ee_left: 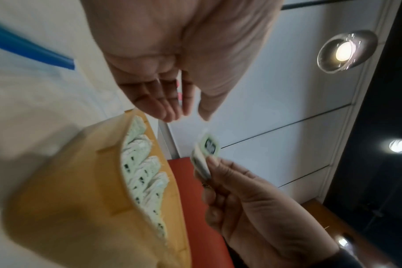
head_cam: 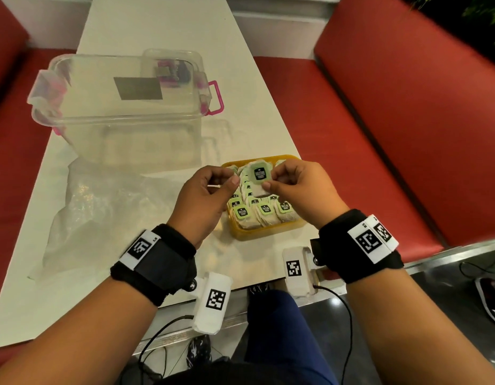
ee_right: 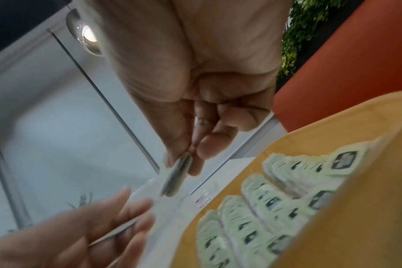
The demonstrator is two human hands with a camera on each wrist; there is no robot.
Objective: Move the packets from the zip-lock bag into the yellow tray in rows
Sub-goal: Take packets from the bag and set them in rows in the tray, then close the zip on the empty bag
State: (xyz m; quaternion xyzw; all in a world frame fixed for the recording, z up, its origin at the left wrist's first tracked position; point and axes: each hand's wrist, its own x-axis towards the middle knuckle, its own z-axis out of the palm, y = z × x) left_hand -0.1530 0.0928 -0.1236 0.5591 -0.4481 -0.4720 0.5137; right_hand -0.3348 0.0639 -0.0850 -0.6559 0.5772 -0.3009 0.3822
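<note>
White table (head_cam: 163, 29), red benches (head_cam: 407, 112)

Bright ceiling lamps (ee_left: 347, 50); wrist views blurry

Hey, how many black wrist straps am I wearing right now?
2. The left wrist strap sits over the table's near edge; the right wrist strap is just right of the yellow tray. None looks hidden.

left wrist: wide black fabric wristband (head_cam: 157, 262) – white square-code tag on top
right wrist: matching black fabric wristband (head_cam: 360, 245) – two white coded tags
wrist cameras: white blocky housings (head_cam: 213, 301), black-and-white code squares, thin black cables
legs: dark blue trousers (head_cam: 279, 329)
</note>
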